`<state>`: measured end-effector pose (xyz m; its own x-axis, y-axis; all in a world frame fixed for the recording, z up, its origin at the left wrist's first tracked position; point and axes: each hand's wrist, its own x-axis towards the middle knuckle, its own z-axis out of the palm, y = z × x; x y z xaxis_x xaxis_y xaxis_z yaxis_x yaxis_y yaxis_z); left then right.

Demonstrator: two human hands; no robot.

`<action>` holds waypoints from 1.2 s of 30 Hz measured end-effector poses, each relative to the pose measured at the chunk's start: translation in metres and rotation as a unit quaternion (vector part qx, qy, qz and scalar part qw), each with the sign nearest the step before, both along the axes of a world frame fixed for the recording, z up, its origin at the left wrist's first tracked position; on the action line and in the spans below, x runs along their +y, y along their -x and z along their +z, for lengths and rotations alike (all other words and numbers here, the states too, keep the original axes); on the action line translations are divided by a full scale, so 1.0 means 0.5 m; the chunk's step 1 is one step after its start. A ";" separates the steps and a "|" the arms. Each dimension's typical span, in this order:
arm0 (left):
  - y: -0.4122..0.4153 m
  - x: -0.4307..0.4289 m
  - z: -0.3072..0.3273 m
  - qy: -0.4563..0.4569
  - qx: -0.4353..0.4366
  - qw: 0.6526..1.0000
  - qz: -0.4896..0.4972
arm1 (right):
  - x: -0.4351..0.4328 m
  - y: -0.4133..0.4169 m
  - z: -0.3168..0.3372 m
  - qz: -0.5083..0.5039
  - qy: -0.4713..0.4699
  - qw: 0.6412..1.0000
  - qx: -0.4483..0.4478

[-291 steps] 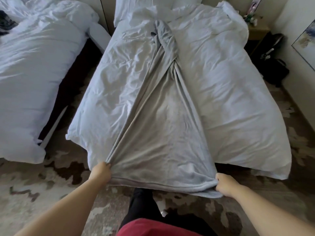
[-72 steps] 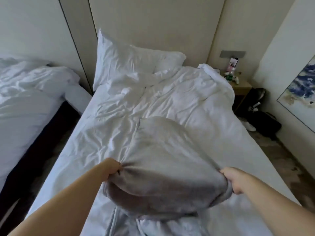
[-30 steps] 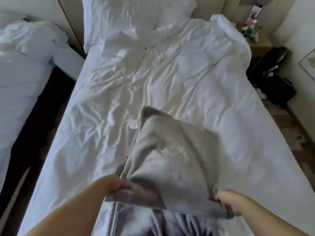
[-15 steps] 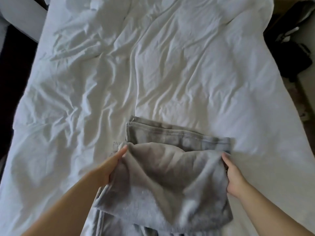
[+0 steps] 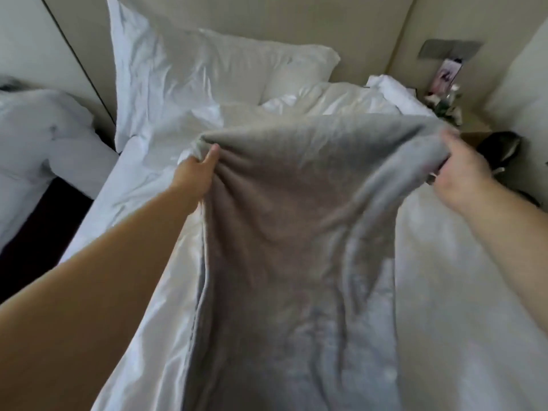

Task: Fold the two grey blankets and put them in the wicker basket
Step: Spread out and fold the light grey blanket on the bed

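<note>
A grey blanket (image 5: 290, 232) is lifted above the white bed (image 5: 462, 307) and hangs down toward me in a long sheet. My left hand (image 5: 197, 170) pinches its upper left corner. My right hand (image 5: 461, 173) grips the upper right corner, and the top edge stretches taut between the two. The blanket's lower part runs out of the frame at the bottom. I see neither a second grey blanket nor a wicker basket.
White pillows (image 5: 207, 72) lean against the beige wall at the head of the bed. A second bed with white bedding (image 5: 38, 149) stands to the left across a dark gap. A nightstand (image 5: 471, 126) with small items and a dark bag (image 5: 501, 152) are at the right.
Half a second ago the blanket lay partly folded low on the bed under my hands. Both hands have since raised it and spread apart, and my view has tilted up toward the pillows.
</note>
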<state>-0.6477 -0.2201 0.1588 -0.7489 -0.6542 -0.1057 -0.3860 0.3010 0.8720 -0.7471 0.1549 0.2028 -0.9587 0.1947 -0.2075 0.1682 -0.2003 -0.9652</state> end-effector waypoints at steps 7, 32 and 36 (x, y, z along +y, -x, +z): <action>-0.033 -0.030 -0.223 0.021 -0.207 0.977 -0.045 | 0.024 0.001 -0.284 0.077 -0.266 0.947 -0.164; -0.733 0.168 -0.507 -0.230 -0.354 0.903 0.079 | 0.172 -0.807 -0.609 0.083 -0.027 0.879 -0.468; -0.834 0.204 -0.487 -0.226 -0.359 0.902 0.079 | 0.189 -0.913 -0.596 0.080 -0.036 0.866 -0.493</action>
